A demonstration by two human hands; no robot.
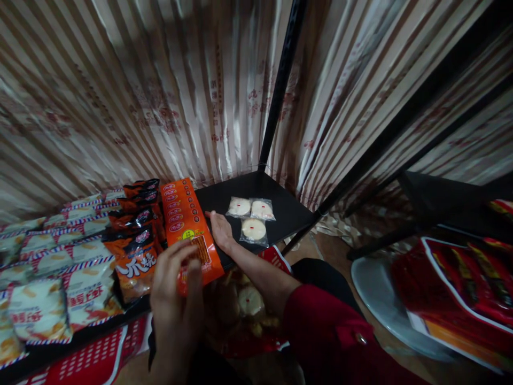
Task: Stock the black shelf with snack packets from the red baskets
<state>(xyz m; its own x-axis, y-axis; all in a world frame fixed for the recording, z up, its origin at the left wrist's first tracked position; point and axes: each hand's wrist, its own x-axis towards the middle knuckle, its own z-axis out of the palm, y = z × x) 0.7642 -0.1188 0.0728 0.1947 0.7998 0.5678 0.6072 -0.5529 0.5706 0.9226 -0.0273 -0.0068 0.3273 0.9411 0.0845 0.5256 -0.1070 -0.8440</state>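
A long orange snack packet [180, 206] lies on the black shelf [284, 227], its near end jutting over the front edge. My right hand [221, 231] rests along the packet's right side, fingers stretched out. In front of the packet's near left corner is my left hand [176, 294], blurred, with loosely bent fingers apart and nothing visible in them. Just right of my right hand lie 3 clear-wrapped round pale wafers [253, 230]. Orange-and-black snack bags [136, 262] stand in a row against the packet's left side.
Rows of white snack bags [36, 310] fill the shelf's left part. Below are a red basket [84, 355] and a container with more wrapped wafers [250, 300]. A black post [280, 91] rises at the back corner before curtains [180, 80]. Another red basket [452, 289] stands right.
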